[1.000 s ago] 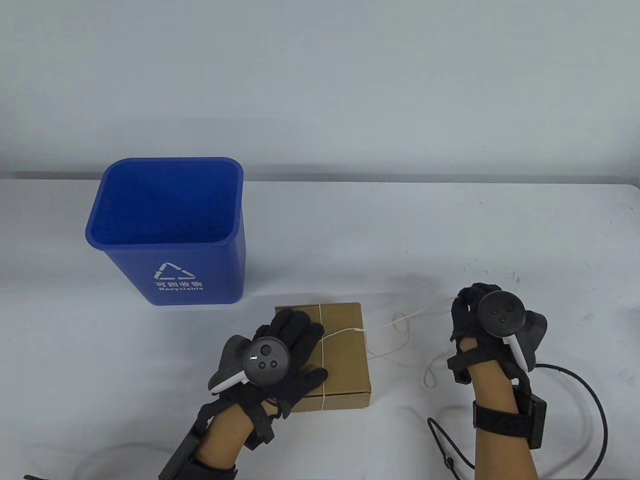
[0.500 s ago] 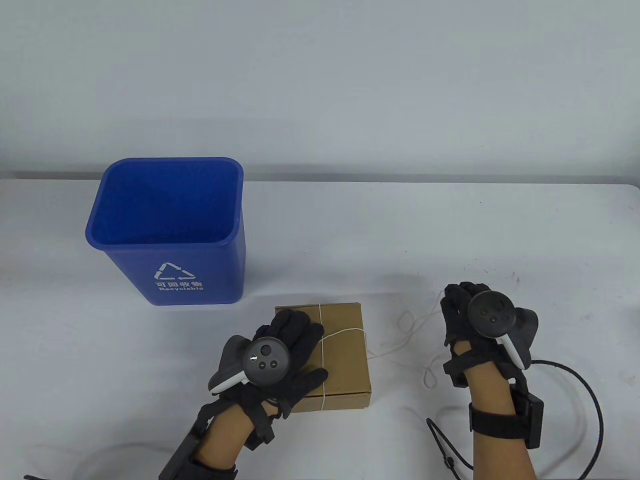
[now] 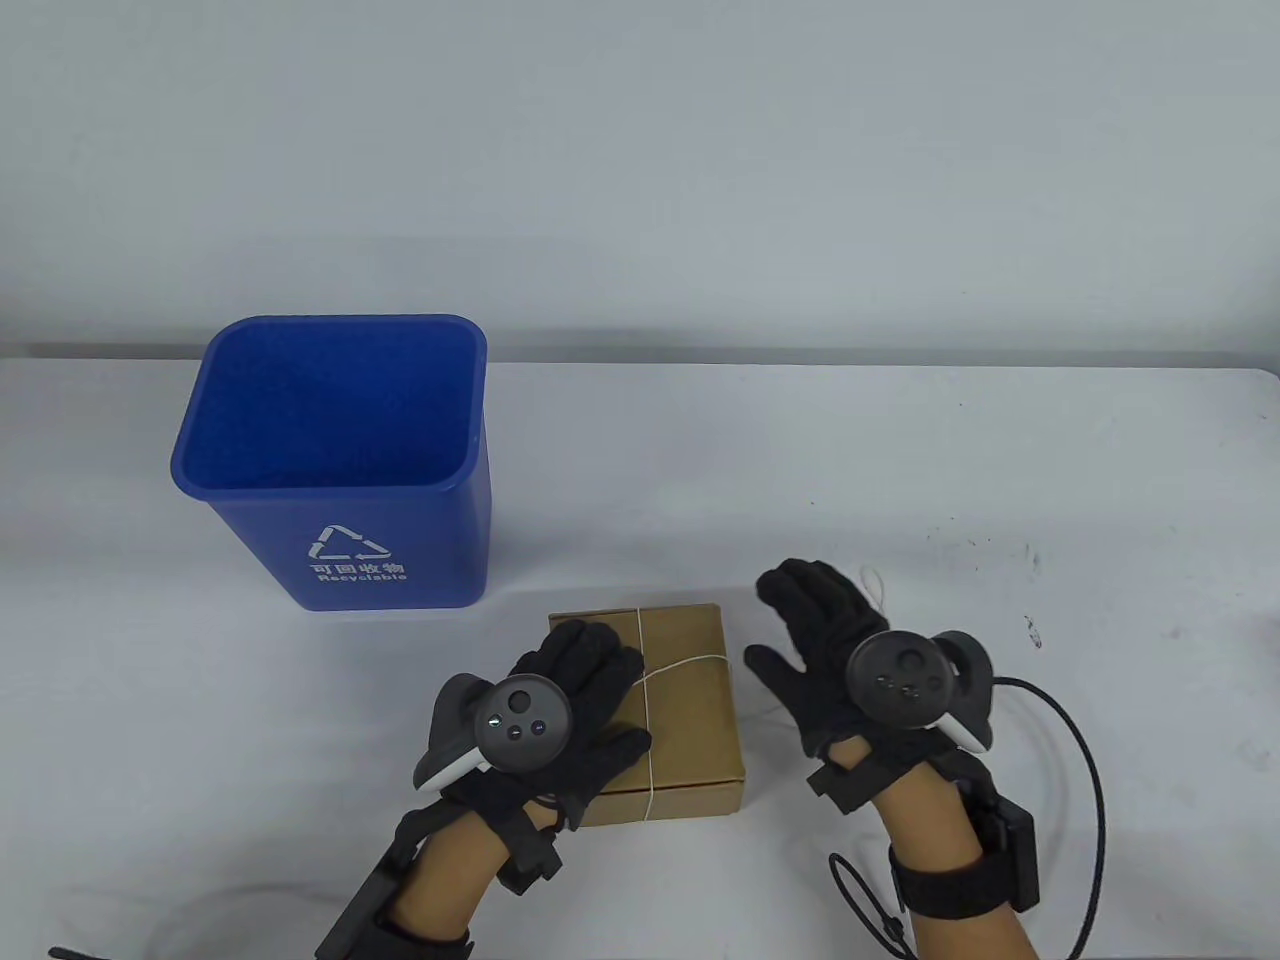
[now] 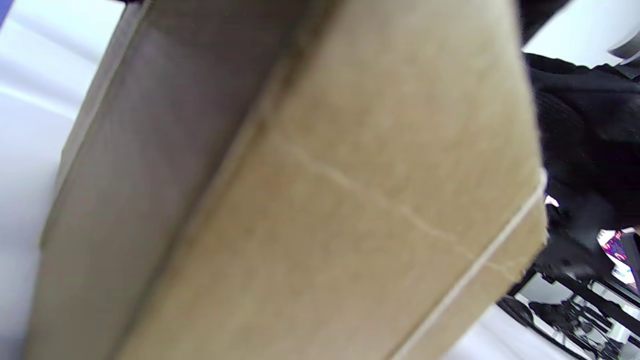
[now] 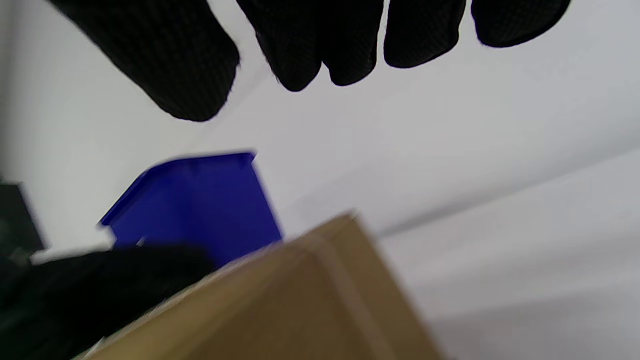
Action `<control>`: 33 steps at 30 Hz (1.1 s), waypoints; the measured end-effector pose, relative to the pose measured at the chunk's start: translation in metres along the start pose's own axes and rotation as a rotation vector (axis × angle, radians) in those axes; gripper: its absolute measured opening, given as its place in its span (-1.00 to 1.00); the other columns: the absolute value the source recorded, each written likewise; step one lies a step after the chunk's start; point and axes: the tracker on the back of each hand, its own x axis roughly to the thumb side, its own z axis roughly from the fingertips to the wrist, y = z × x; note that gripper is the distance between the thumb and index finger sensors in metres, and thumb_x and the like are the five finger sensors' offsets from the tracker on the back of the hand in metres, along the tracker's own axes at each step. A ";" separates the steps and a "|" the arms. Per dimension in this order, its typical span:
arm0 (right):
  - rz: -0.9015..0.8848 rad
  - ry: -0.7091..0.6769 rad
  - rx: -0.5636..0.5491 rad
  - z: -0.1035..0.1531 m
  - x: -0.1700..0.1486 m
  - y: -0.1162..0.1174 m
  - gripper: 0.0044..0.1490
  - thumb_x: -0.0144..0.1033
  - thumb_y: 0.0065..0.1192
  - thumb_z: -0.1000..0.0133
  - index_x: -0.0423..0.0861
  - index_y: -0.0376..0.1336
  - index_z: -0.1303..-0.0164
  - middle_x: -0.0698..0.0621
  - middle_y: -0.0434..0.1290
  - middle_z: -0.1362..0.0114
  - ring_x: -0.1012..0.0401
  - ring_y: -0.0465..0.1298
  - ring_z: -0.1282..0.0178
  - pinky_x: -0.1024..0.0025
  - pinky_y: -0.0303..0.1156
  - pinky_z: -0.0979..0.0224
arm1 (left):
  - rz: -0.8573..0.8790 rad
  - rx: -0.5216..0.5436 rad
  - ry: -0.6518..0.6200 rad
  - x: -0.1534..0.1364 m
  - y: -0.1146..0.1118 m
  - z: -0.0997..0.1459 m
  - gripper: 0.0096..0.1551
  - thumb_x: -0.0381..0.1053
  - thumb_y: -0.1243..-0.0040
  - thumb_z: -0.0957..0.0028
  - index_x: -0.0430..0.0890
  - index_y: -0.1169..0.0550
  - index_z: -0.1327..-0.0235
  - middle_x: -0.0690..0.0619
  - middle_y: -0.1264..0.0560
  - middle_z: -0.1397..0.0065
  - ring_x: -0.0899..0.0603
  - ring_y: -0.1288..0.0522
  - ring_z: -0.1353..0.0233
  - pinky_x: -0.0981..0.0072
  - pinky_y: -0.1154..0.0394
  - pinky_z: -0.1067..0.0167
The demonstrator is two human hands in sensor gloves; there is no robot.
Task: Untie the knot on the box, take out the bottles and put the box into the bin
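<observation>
Right hand [image 3: 825, 640], now spread and empty after the white string [image 3: 690, 662] was let go, has been brought beside the brown cardboard box [image 3: 690, 700] on the table, pinned flat by left hand [image 3: 560, 700]; wrapping remains.

A lab-style recording setup is showing here: a plain white table [image 3: 900, 450] is standing against a bare grey wall [image 3: 640, 150], with sensor cables [image 3: 1095, 790] trailing.

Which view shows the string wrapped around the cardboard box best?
The table view: the string crosses on top of the box beside the left hand. The left wrist view shows one blurred strand along an edge; the right wrist view only a faint, blurred strand.
</observation>
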 end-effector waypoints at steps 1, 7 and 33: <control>-0.003 -0.021 0.029 -0.002 0.003 0.007 -0.11 0.01 0.20 -0.13 -0.18 0.05 -0.58 -0.18 0.04 -0.67 -0.33 0.06 -0.59 -0.42 0.06 -0.43 | 0.000 0.023 0.003 0.000 0.002 0.000 -0.14 0.22 -0.24 -0.10 -0.11 -0.33 -0.62 -0.16 -0.12 -0.70 -0.46 0.00 -0.69 -0.52 -0.06 -0.46; -0.106 -0.062 0.193 -0.009 0.006 0.046 -0.04 0.09 0.12 -0.14 -0.18 -0.03 -0.63 -0.18 -0.10 -0.72 -0.36 -0.09 -0.62 -0.48 -0.05 -0.43 | -0.021 0.051 0.058 0.000 0.009 -0.002 -0.25 0.15 -0.31 -0.08 -0.09 -0.44 -0.53 -0.13 -0.24 -0.64 -0.40 -0.14 -0.65 -0.37 -0.24 -0.41; -0.071 0.003 0.358 -0.010 0.003 0.064 0.06 0.20 -0.02 -0.16 -0.16 -0.22 -0.66 -0.12 -0.37 -0.71 -0.28 -0.41 -0.61 -0.48 -0.18 -0.44 | -0.151 0.117 0.025 -0.004 0.027 0.001 -0.56 -0.07 -0.14 -0.07 -0.10 -0.53 -0.21 -0.11 -0.37 -0.43 -0.39 -0.33 -0.45 -0.21 -0.39 -0.28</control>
